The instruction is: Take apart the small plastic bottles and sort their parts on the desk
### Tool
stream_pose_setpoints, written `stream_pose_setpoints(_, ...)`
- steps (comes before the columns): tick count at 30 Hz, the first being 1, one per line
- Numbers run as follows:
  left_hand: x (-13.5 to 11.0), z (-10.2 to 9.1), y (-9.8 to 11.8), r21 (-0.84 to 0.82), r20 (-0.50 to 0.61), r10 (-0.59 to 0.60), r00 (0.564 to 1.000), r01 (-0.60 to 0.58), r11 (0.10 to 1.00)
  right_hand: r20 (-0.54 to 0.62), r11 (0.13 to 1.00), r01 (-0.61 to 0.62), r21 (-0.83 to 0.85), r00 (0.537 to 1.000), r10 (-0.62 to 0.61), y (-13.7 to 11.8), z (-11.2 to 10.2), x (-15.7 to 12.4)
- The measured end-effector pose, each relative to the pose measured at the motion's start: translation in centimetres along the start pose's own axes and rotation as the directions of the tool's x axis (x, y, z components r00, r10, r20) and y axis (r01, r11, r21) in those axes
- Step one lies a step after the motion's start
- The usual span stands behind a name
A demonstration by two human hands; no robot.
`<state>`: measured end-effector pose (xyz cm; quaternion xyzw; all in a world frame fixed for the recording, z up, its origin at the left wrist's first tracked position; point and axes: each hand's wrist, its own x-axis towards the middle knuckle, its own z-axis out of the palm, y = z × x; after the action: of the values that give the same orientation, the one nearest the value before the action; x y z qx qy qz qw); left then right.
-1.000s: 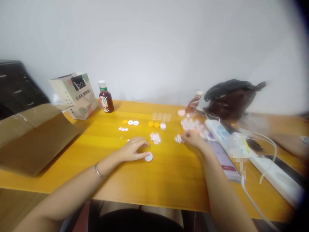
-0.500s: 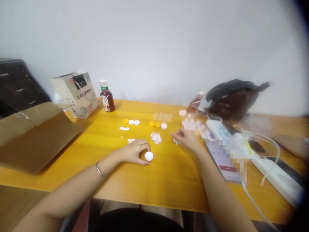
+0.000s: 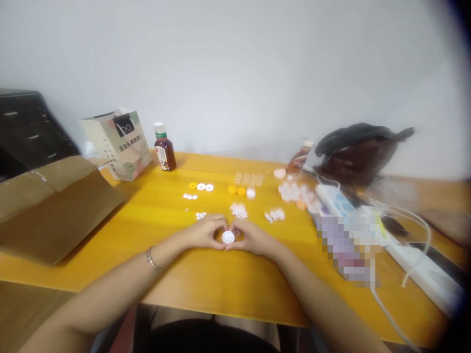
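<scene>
My left hand [image 3: 209,232] is curled around the left side of a small white round cap [image 3: 228,237], fingers behind it and thumb in front. From the other side my right hand [image 3: 250,237] closes on the same cap, and the fingertips of both hands nearly meet. Any smaller part between my right fingers is too blurred to make out. Just beyond the hands lie small white pieces [image 3: 200,215], a pile of whitish clear pieces [image 3: 239,211] and a pile of small white parts [image 3: 275,215].
Yellow and white rings [image 3: 200,187], yellow caps [image 3: 236,190] and clear pieces [image 3: 249,179] sit farther back. A cardboard box [image 3: 55,211], paper bag [image 3: 128,144] and sauce bottle [image 3: 165,149] stand left. Right are pale round pieces [image 3: 294,190], a power strip [image 3: 423,274] and a dark bag [image 3: 360,152].
My right hand has come left from the pile of small white parts to the white cap. My left hand stays at the cap.
</scene>
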<state>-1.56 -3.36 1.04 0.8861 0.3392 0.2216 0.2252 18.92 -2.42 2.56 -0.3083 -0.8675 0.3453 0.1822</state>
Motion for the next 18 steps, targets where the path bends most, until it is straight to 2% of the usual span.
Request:
stream_pose_setpoints(7,0.1,0.0,0.2,-0.018,-0.014,-0.001,1.000,0.001,1.000,-0.073,0.998,0.058,-0.018,0.996,-0.059,-0.1,0.0,0.0)
stream_pose_setpoints(11,0.0,-0.1,0.4,0.002,-0.017,-0.023,1.000,0.023,1.000,-0.248,0.999,0.015,-0.040,0.968,-0.025,0.0,-1.0,0.0)
stream_pose_setpoints(13,0.0,-0.2,0.5,-0.002,-0.008,-0.024,1.000,0.024,1.000,-0.382,0.997,-0.055,-0.058,0.924,0.029,0.7,-1.8,0.0)
stream_pose_setpoints(16,0.0,-0.3,0.5,-0.015,0.004,-0.025,1.000,0.025,1.000,-0.567,0.973,-0.211,-0.090,0.815,0.125,2.4,-3.2,0.2)
stream_pose_setpoints(18,-0.1,-0.3,0.5,-0.013,0.003,-0.025,1.000,0.025,1.000,-0.641,0.937,-0.333,-0.107,0.743,0.191,3.7,-4.2,0.3)
